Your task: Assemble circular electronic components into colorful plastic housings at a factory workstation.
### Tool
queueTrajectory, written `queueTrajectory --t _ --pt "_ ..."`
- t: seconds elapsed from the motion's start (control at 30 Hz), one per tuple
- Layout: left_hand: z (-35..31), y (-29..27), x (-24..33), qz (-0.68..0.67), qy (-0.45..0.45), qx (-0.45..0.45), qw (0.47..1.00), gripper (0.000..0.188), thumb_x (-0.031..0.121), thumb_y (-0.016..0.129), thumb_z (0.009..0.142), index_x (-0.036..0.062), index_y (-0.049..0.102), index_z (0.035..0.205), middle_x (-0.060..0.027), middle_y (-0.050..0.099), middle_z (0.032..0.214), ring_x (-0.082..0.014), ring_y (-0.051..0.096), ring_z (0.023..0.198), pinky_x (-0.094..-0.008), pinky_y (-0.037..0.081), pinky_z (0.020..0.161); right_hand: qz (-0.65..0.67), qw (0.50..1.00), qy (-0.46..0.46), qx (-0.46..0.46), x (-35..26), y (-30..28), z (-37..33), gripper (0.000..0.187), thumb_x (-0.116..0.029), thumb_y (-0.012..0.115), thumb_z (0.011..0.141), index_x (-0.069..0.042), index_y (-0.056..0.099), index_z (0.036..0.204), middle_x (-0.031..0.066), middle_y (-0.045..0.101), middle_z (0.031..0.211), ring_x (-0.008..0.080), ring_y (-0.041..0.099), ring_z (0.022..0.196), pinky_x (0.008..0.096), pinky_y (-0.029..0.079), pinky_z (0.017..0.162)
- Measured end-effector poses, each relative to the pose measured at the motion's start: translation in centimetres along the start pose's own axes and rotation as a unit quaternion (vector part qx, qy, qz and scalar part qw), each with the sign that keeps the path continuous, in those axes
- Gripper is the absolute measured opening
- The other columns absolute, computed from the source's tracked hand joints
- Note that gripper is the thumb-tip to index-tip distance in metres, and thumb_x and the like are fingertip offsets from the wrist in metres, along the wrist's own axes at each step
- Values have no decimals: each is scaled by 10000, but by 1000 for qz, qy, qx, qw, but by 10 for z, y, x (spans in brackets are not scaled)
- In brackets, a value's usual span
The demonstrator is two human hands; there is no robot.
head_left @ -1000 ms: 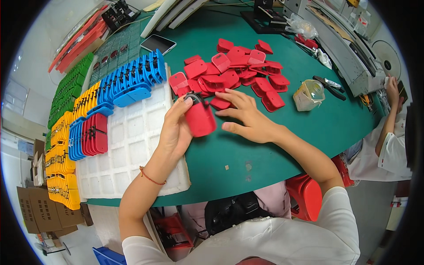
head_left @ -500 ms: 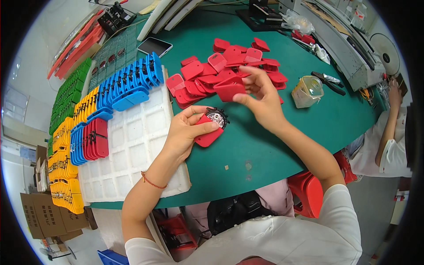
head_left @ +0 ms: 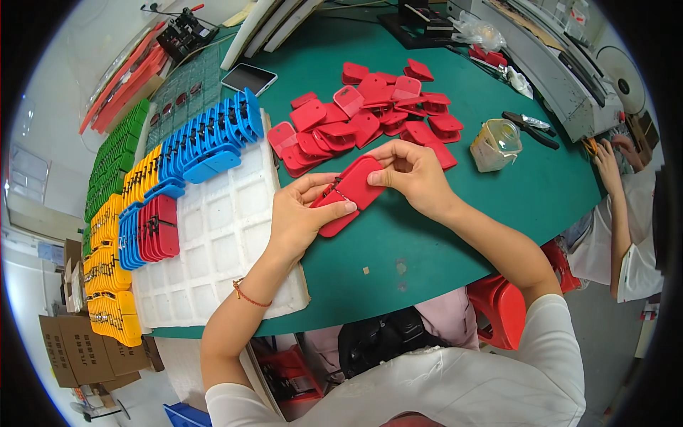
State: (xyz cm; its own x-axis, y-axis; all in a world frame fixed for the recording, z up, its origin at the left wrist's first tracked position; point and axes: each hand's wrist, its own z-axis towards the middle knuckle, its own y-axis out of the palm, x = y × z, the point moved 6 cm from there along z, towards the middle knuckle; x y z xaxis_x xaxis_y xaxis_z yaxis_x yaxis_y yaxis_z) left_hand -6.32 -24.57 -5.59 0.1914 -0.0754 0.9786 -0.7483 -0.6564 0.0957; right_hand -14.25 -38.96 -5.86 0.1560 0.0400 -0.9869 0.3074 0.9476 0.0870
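In front of me both hands work on one piece. My left hand (head_left: 292, 213) pinches a red plastic sleeve (head_left: 340, 222), thumb on top. My right hand (head_left: 416, 174) grips a second red sleeve (head_left: 361, 178), set end to end against the first along a slanted seam. Small black parts show at the seam's left edge; the round watch-like body between the two sleeves is now hidden. Beyond my hands lies a loose pile of red sleeves (head_left: 373, 89). A row of finished-looking red pieces (head_left: 162, 226) stands on the white foam tray (head_left: 206, 263) at my left.
Blue (head_left: 213, 128), yellow (head_left: 107, 267) and green pieces (head_left: 117, 156) stand in rows along the left. A phone (head_left: 249, 78) lies behind the tray. To the right are a plastic tub (head_left: 496, 144), pliers (head_left: 532, 132) and another person's hand (head_left: 607, 165).
My right hand has brought its red sleeve down and left from above the pile, over the watch-like body in my left hand. The other person's hand has moved left.
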Motion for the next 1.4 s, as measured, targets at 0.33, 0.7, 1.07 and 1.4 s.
queueTrajectory --t 0.33,0.7,1.07,1.4 --pt "2 -2 -1 -2 35 6 999 413 -31 718 669 -49 526 1034 -147 624 943 -157 621 800 -266 527 704 20 999 -35 32 1 1 0 218 -2 670 732 15 584 931 49 620 833 60 562 708 204 460 656" --pt "-50 -41 85 361 227 154 891 279 107 739 671 14 561 864 -48 607 823 -92 582 703 -216 477 631 77 990 -95 -73 5 16 -5 463 -325 472 904 -40 383 1259 82 484 1158 134 513 951 244 392 767" --pt "-88 -197 98 687 128 435 568 344 267 717 613 54 559 831 -77 578 713 -260 520 715 -364 434 633 61 993 -79 -55 10 17 -5 382 -112 533 848 -28 420 1203 74 479 1143 86 485 874 214 405 720" --pt "-78 -201 86 731 203 414 503 338 248 710 570 54 569 809 -103 512 841 -288 465 807 -379 389 734 27 994 -100 -45 8 13 -7 369 -101 550 820 -21 439 1163 77 474 1137 94 490 872 221 410 708"
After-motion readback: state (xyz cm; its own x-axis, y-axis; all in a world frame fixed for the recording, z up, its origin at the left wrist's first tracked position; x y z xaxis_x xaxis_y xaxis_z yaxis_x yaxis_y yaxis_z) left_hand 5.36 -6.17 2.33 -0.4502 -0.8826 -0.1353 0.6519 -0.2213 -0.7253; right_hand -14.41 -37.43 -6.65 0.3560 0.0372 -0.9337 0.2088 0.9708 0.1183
